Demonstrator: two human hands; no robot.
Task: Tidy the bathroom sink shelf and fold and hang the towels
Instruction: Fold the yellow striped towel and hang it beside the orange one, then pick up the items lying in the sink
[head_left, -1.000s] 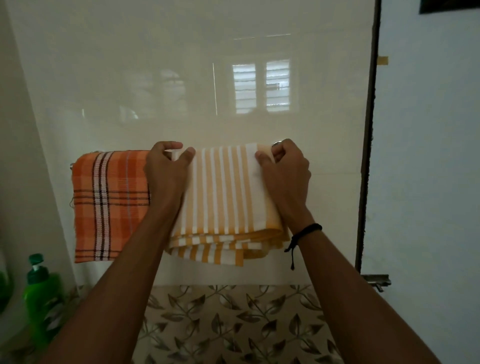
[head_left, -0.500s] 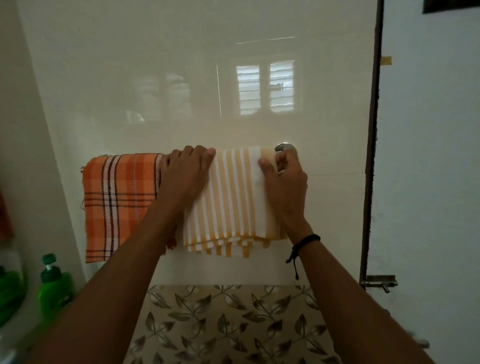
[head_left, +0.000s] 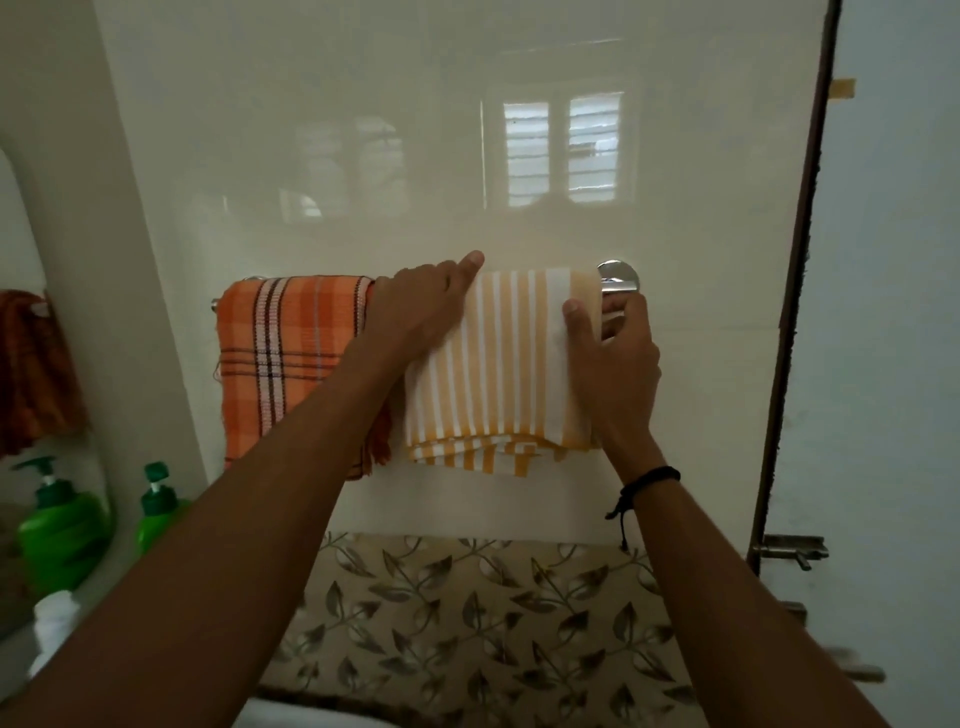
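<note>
Yellow-striped towel (head_left: 498, 358) hangs folded on the rail (head_left: 618, 285); left hand (head_left: 415, 317) presses it flat-fingered, right hand (head_left: 613, 358) pinches its right edge.

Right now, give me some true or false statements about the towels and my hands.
1. The checked towel and the striped towel both hang on the rail. True.
2. The striped towel hangs left of the checked towel. False: it hangs to the right.
3. The left hand lies flat on the striped towel. True.
4. The right hand rests on the checked towel. False: it pinches the striped towel's right edge.
</note>
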